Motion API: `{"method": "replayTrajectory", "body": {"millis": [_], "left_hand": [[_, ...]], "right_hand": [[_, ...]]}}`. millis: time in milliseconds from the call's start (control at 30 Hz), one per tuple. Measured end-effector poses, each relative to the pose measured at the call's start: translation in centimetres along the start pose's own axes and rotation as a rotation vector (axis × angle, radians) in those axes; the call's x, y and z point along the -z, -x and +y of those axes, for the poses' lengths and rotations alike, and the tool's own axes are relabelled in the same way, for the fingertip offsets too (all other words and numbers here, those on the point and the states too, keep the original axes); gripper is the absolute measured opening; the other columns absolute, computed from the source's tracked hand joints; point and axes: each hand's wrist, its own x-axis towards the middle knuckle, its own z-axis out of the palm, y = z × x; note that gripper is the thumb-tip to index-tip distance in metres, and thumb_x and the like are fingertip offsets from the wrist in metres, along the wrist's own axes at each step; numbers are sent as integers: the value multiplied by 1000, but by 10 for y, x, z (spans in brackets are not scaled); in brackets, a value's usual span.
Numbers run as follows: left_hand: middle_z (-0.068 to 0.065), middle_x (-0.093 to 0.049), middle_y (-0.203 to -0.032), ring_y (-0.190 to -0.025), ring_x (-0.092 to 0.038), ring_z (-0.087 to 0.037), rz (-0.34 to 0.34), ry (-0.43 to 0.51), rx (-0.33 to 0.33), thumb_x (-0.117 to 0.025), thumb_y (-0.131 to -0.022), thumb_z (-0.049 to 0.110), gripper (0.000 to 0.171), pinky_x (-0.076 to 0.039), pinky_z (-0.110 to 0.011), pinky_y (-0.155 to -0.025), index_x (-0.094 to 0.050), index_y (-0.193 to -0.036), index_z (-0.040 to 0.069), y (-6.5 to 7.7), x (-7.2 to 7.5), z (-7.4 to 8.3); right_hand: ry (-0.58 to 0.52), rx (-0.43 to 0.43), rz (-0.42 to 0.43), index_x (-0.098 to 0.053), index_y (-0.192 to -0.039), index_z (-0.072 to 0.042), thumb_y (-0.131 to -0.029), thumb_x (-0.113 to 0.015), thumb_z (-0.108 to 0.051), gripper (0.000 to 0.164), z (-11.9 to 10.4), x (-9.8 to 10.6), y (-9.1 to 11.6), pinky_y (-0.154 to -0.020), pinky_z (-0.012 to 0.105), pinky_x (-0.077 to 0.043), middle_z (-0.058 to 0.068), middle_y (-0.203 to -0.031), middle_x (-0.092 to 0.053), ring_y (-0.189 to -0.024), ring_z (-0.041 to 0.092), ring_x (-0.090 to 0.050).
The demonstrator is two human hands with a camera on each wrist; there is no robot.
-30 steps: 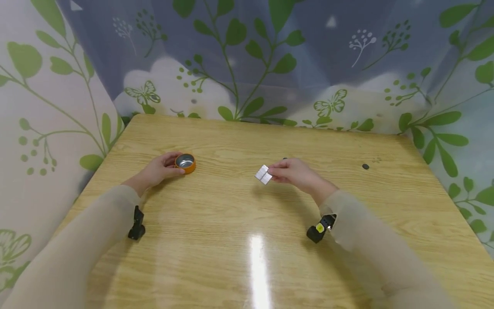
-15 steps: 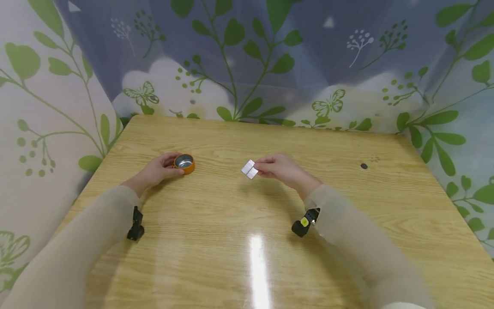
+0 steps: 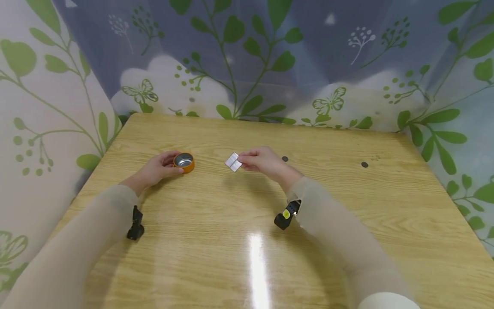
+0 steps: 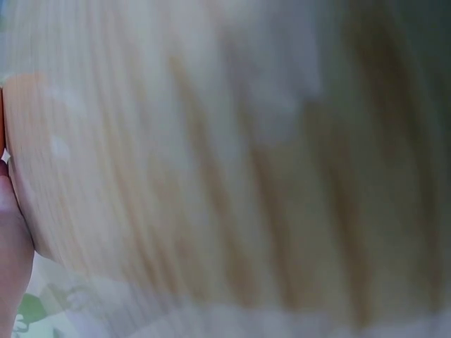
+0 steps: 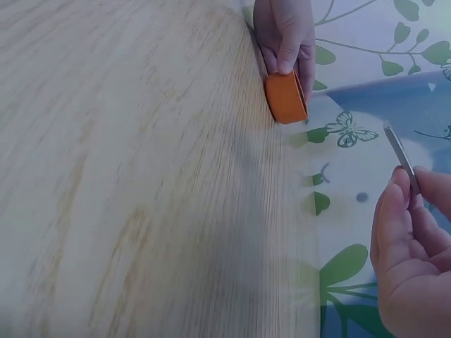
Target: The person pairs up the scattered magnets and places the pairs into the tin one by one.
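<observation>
On the left part of the table, my left hand [image 3: 156, 170] holds a small orange bowl [image 3: 184, 162] with a shiny metal inside. Thumb and fingers lie on either side of its wall in the right wrist view, where the bowl [image 5: 285, 98] stands on the tabletop. My right hand [image 3: 266, 163] pinches a thin silvery-white square [image 3: 233, 162], marked off by dark lines, by its right corner. This square is held above the table, to the right of the bowl and apart from it. Edge-on, the square [image 5: 401, 159] looks like a narrow strip between thumb and fingers.
Two small dark round discs lie on the wooden table [image 3: 208, 249]: one disc [image 3: 284, 159] just beyond my right wrist, another disc [image 3: 364, 165] farther right. A leaf-patterned cloth [image 3: 247, 77] closes off the back and sides. Each wrist carries a black camera.
My right hand has moved left and slightly away from me, bringing the square closer to the bowl. A dark disc behind that arm has come into view. My left hand and the bowl stay put.
</observation>
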Motion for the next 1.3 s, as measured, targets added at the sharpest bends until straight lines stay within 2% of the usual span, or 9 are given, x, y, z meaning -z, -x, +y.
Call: {"method": "replayTrajectory", "body": {"millis": [133, 267, 367, 600, 800, 1067, 1300], "left_hand": [[-25, -32, -143, -133, -29, -35, -5, 11, 10, -65, -89, 12, 69, -25, -47, -107, -25, -144, -2, 8, -4, 15], [-26, -30, -144, -133, -28, -37, -12, 20, 18, -64, -89, 10, 69, -24, -48, -107, -24, -144, -3, 13, -5, 23], [-26, -31, -143, -133, -29, -37, -14, 23, 7, -65, -88, 10, 71, -24, -48, -107, -25, -144, -3, 13, -4, 21], [-25, -33, -143, -132, -31, -35, -21, 28, 3, -65, -88, 9, 69, -26, -47, -106, -26, -144, -3, 7, -3, 10], [-24, -32, -144, -133, -30, -33, -8, 16, -15, -65, -88, 12, 71, -26, -46, -107, -25, -145, -1, -2, -2, -2], [-22, -33, -144, -133, -31, -32, -5, 19, -14, -68, -87, 17, 74, -27, -45, -107, -25, -145, 1, -1, -2, -1], [-22, -34, -143, -132, -32, -32, 2, 13, -13, -68, -87, 16, 72, -27, -44, -107, -27, -144, 0, -1, -3, 1]], "right_hand": [[-6, 0, -3, -56, -116, 13, -92, -58, -5, 31, -2, -5, -6, -85, 31, -50, 15, -102, -62, -76, 11, -59], [-6, -9, -2, -58, -115, 12, -92, -59, -6, 29, -2, -10, -12, -85, 31, -50, 13, -97, -62, -75, 11, -59], [-5, -11, 0, -59, -113, 11, -91, -60, -7, 29, -1, -13, -16, -87, 35, -49, 12, -95, -63, -75, 12, -59], [-17, -30, -10, -59, -113, 12, -92, -59, -6, 28, 2, -22, -23, -81, 29, -51, 13, -95, -63, -75, 12, -58], [-33, -17, -3, -59, -112, 13, -91, -59, -5, 27, 1, -27, -30, -92, 41, -45, 13, -94, -63, -75, 13, -58], [-88, -46, -4, -59, -111, 13, -91, -59, -3, 26, 3, -36, -39, -94, 42, -44, 9, -89, -62, -74, 12, -58], [-106, -37, 4, -58, -113, 14, -91, -58, -1, 27, 3, -44, -48, -91, 39, -46, 15, -94, -63, -72, 12, -59]]}}
